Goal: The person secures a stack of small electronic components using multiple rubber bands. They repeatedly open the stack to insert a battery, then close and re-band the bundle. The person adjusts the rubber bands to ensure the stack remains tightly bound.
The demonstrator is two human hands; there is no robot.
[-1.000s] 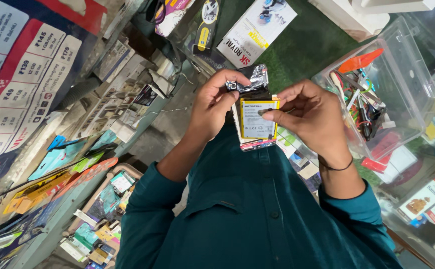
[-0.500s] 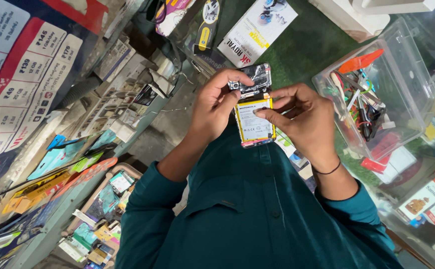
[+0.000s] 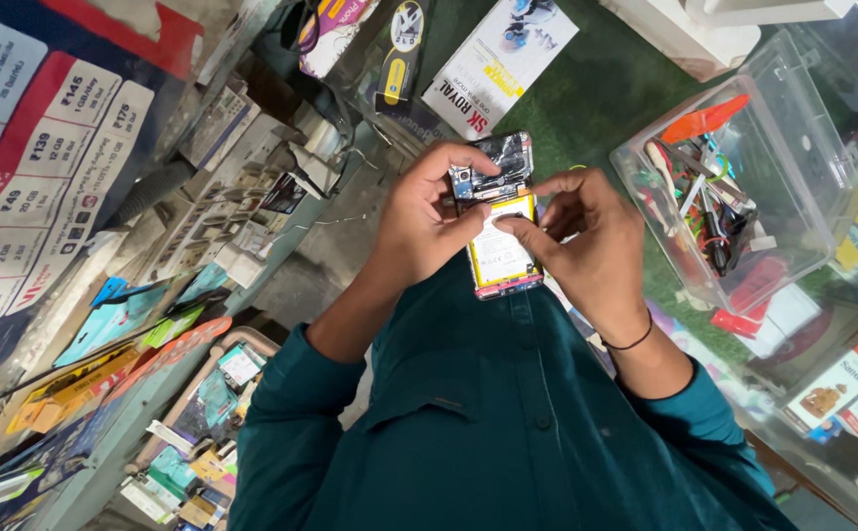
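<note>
I hold an opened phone (image 3: 501,258) with its back cover off, close to my chest over my teal shirt. A yellow-edged battery fills its lower part, and the dark circuit board (image 3: 493,167) with foil shows at the top. My left hand (image 3: 421,224) grips the phone's left side, thumb lying across the battery. My right hand (image 3: 598,246) holds the right side, with its fingertips pressed on the battery's upper edge. A dark band sits on my right wrist.
A clear plastic box (image 3: 800,147) of small tools stands at the right on a green mat (image 3: 611,93). A printed card (image 3: 501,61) and packaged accessories (image 3: 401,49) lie beyond the phone. A glass counter (image 3: 188,398) with packets is at the lower left, and small cartons (image 3: 847,388) at the right.
The phone has moved a little away from my chest. My right fingers have slid from the phone's side onto the top of the battery, and the circuit board now shows more clearly.
</note>
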